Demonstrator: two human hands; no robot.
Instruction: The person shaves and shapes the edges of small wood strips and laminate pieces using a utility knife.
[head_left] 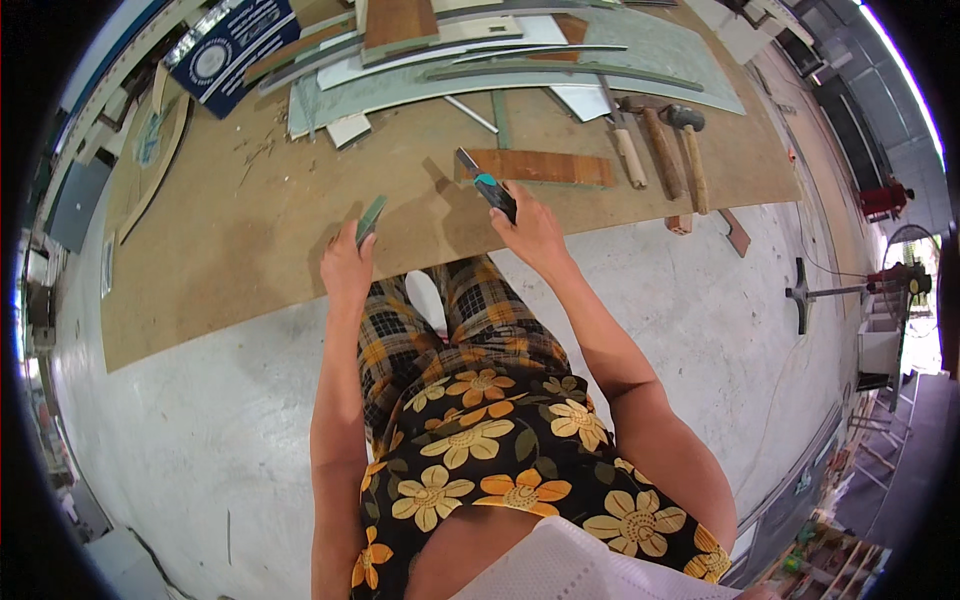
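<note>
My left hand (346, 262) is closed on a small flat green strip (371, 215), which sticks up from between thumb and fingers above the near edge of the brown board. In my right hand (533, 232) is a utility knife (492, 192) with a black and teal handle, its blade pointing up and to the left. The blade and the strip are apart. Just beyond the knife lies a brown wood-grain strip (560, 167) with a green edge. To its right are a wooden-handled chisel (630, 155) and two hammers, one a mallet with a dark head (688, 118).
Stacked panels and strips (480, 75) cover the far side of the brown board (230, 270). A blue box (225, 60) stands at the far left. Below the board's right edge lie a brick-like block (679, 224) and a brown offcut (735, 232). A fan (895, 285) stands at right.
</note>
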